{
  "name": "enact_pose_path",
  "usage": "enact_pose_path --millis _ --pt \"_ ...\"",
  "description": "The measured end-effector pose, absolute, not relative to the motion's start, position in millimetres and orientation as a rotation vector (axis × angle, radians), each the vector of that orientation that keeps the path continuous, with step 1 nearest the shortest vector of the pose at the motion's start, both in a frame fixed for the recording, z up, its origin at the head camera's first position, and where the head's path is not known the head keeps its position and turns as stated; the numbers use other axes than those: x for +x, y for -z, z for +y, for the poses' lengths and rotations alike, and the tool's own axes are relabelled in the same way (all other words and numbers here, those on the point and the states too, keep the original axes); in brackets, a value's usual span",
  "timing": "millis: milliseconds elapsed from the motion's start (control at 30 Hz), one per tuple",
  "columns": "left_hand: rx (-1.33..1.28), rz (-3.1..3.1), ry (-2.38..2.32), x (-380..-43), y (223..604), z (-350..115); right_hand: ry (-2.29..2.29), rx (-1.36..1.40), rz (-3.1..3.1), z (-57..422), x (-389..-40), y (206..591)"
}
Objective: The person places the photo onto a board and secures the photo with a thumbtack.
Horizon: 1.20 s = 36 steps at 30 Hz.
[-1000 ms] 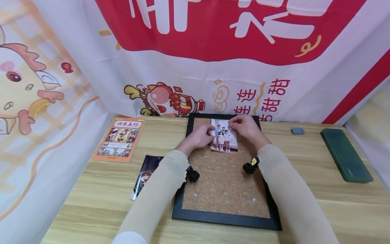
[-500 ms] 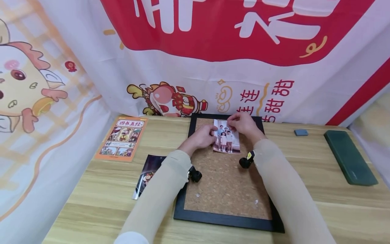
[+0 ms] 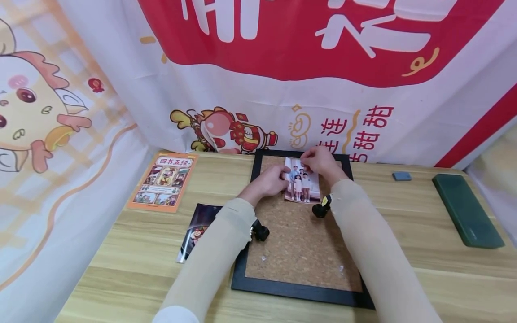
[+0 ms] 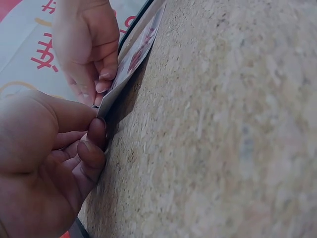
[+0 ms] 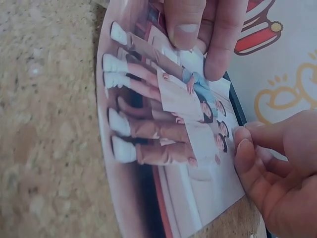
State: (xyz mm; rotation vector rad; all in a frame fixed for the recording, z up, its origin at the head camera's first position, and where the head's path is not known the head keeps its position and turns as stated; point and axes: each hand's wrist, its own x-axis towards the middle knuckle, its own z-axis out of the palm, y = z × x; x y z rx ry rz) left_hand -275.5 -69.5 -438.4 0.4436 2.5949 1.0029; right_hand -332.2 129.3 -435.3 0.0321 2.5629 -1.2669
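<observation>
A family photo (image 3: 301, 184) lies at the upper part of a cork board (image 3: 299, 242) with a black frame; its lower edge lifts off the cork. My left hand (image 3: 269, 181) pinches the photo's left edge between thumb and fingers, clear in the left wrist view. At the middle of the photo's top edge, my right hand (image 3: 321, 163) pinches with thumb and forefinger. In the right wrist view these fingertips (image 5: 245, 153) cover whatever small thing lies between them. Small clear pieces (image 3: 264, 258) sit on the cork's lower part.
Left of the board lie an orange booklet (image 3: 163, 181) and a dark food picture (image 3: 198, 224), partly behind my left sleeve. On the right are a small blue block (image 3: 401, 176) and a long green case (image 3: 466, 211). A printed cloth (image 3: 242, 85) hangs behind the table.
The head view has shifted slightly. My right wrist has turned and moved a little left, its fingers staying at the photo's top edge. The left hand keeps its grip; the photo holds its place.
</observation>
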Motion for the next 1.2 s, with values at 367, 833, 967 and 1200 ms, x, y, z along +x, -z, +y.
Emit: enact_pose_path --millis 367,833,967,1200 --pt "0.453 2.586 -1.019 -275.2 436.5 -69.7 1.138 0.171 2.539 121.1 -342.7 426.6" --pt "0.424 2.578 -1.02 -277.1 436.9 -70.5 1.137 0.193 2.568 120.7 -344.5 430.5" --pt "0.416 2.576 -1.022 -276.8 437.4 -70.6 1.145 0.224 2.597 121.0 -345.4 436.4" --pt "0.411 2.558 -1.037 -278.9 441.8 -69.9 1.107 0.283 2.607 122.4 -345.6 439.8"
